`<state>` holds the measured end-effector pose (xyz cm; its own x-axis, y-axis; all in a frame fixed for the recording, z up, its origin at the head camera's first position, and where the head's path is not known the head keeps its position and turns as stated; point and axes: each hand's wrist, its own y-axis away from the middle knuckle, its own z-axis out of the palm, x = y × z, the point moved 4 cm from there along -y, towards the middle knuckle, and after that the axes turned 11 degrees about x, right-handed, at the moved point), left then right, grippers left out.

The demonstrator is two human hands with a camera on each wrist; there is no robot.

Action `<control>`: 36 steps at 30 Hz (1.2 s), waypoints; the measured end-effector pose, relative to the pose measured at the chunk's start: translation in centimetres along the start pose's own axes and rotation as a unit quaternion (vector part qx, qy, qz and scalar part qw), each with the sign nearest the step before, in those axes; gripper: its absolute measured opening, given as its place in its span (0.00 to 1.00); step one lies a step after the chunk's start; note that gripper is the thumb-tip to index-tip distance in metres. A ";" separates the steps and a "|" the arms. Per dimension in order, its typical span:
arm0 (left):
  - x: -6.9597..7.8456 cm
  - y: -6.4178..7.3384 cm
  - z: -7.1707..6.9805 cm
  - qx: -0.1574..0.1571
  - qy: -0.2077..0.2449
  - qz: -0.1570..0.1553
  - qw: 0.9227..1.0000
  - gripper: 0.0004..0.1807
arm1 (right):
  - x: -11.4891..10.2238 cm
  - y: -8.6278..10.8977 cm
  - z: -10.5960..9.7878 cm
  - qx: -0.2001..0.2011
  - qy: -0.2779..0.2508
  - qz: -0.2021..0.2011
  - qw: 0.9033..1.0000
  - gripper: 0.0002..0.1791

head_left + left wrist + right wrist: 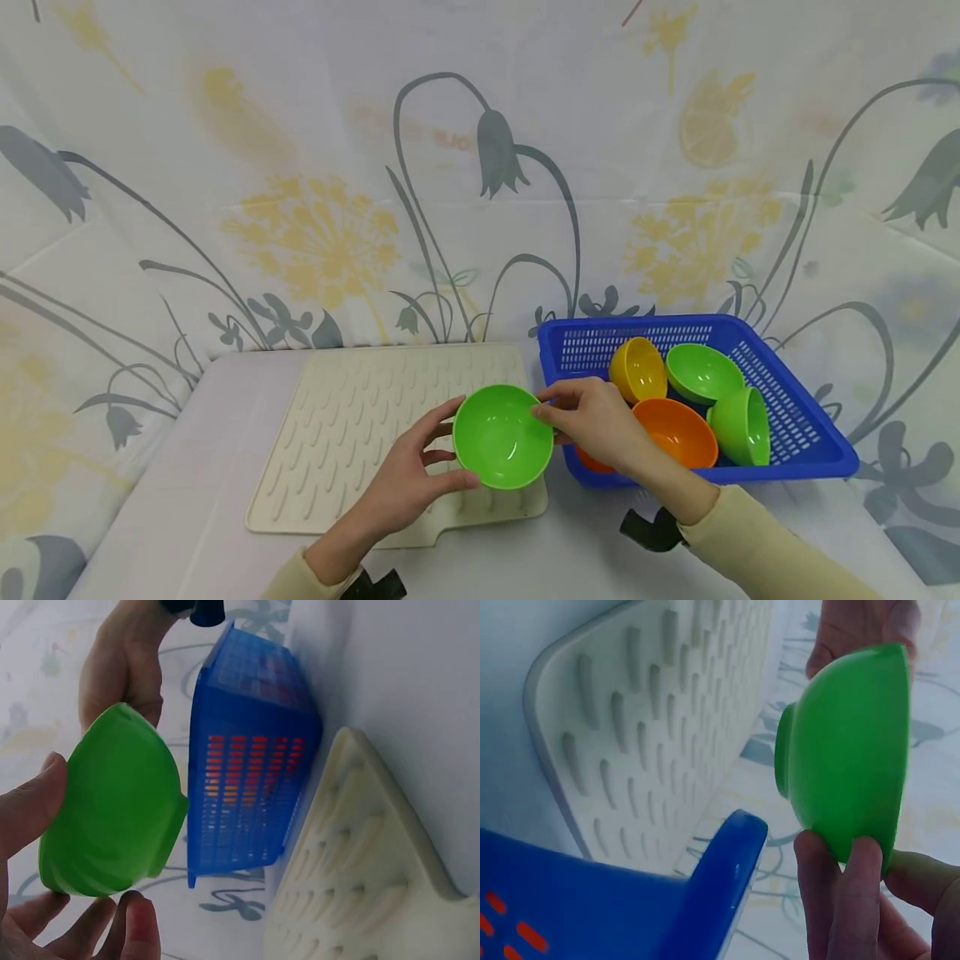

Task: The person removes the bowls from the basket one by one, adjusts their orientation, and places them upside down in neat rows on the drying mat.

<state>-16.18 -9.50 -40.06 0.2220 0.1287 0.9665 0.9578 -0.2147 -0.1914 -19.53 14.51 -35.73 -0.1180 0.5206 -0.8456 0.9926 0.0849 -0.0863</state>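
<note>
Right sleeve (772, 542) lies foremost. Green bowl (502, 442) is between the 2 hands, mouth facing the head camera. Left hand (408, 479) grasps its left side; right hand (600, 421) pinches its right rim. It is raised clear of the mat (337, 433), left of the basket (806, 425) containing at least 4 other bowls (678, 433).

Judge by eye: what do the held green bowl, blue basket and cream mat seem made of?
Green bowl: probably glossy plastic, given its bright highlight.
Blue basket: likely plastic, slightly shiny rim, regular slots.
Cream mat: matt, perhaps silicone or plastic; ridges look moulded.
</note>
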 end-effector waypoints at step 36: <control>-3.3 -1.2 -2.6 -0.051 0.117 0.042 0.991 0.38 | 1.0 1.6 3.0 0.009 -0.120 -0.021 0.993 0.20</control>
<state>-18.55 -12.13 -42.57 0.2394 -0.1192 0.9636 0.9115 -0.3143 -0.2653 -18.03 12.60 -38.33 -0.1516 0.3003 -0.9417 0.9876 0.0856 -0.1317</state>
